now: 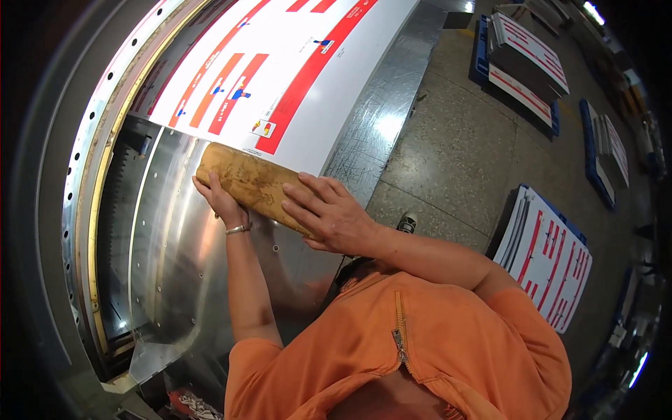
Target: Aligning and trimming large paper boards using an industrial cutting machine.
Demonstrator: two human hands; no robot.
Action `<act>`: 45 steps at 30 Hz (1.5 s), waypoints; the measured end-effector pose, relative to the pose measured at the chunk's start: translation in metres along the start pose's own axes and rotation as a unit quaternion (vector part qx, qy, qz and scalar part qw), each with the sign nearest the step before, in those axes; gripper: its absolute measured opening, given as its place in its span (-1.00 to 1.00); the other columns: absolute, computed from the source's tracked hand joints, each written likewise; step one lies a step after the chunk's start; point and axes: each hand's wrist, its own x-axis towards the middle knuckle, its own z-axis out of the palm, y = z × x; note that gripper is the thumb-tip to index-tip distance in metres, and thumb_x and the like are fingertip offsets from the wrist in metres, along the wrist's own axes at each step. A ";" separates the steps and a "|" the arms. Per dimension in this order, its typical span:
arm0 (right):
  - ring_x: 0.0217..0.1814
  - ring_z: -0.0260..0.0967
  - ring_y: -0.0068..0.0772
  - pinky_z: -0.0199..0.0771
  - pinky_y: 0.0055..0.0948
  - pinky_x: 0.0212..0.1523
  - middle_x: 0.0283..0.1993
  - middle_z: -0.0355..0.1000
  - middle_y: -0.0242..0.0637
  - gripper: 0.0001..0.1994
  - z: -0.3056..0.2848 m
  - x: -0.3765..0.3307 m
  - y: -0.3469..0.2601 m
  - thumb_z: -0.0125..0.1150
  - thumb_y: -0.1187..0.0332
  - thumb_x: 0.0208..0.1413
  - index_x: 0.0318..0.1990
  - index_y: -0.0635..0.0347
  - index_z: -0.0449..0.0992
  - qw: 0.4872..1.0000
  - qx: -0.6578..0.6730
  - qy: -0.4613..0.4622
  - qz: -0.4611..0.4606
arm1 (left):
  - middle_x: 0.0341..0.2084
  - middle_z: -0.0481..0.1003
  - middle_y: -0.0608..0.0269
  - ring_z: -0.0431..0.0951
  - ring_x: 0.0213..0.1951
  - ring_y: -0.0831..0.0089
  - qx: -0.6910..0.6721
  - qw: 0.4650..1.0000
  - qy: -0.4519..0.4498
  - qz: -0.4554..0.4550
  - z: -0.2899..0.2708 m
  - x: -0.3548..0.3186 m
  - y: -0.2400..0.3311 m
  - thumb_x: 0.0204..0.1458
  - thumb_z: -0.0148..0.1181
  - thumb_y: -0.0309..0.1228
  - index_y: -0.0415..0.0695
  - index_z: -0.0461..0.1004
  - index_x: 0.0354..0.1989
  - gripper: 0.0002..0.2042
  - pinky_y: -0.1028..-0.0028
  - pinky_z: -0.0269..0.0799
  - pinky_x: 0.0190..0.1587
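Observation:
A long, worn, yellowish-brown block that looks like wood (248,180) lies on the metal table, its far side along the near edge of the white-and-red printed sheets (294,70). My left hand (224,203), with a bracelet at the wrist, grips the block near its left end, fingers curled at its near side. Across the block's right end lies my right hand (336,217), its fingers over the top and the thumb side low at the near edge. The block covers part of the sheets' near edge.
Left of the table runs a machine frame (98,140) with a dark slot and toothed strip beside it. The metal table (175,231) extends right as a shiny strip. Stacks of printed sheets (542,259) stand on blue pallets on the floor at the right.

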 end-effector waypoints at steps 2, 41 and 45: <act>0.31 0.00 -0.07 0.08 -0.10 0.16 0.26 0.11 -0.20 -0.25 0.001 -0.001 0.000 0.40 0.18 -0.36 0.11 0.13 0.28 1.000 -0.003 0.002 0.000 | 0.23 0.01 0.00 0.21 0.13 0.26 0.017 1.000 -0.009 0.010 -0.002 -0.001 0.000 0.16 -0.04 -0.29 -0.15 -0.32 0.33 -0.31 0.31 0.26 0.10; 0.20 0.17 -0.42 0.21 -0.40 0.17 0.22 0.17 -0.22 -0.82 -0.056 -0.031 0.109 0.16 0.41 0.07 -0.18 0.19 0.37 0.880 0.317 0.143 0.322 | 0.19 -0.09 -0.21 -0.02 0.22 -0.07 0.309 0.873 -0.260 0.274 -0.034 -0.180 0.011 -0.26 0.38 -0.37 -0.08 0.06 0.14 -0.25 0.06 -0.01 0.18; 0.01 0.33 -0.51 0.29 -0.49 0.07 0.02 0.38 -0.25 -0.79 -0.058 -0.028 0.133 0.21 0.35 0.02 -0.21 0.24 0.43 0.877 0.293 0.206 0.320 | 0.17 -0.13 -0.26 -0.06 0.22 -0.13 0.289 0.865 -0.289 0.291 -0.021 -0.189 -0.002 -0.28 0.42 -0.40 -0.05 0.06 0.10 -0.25 -0.01 0.03 0.13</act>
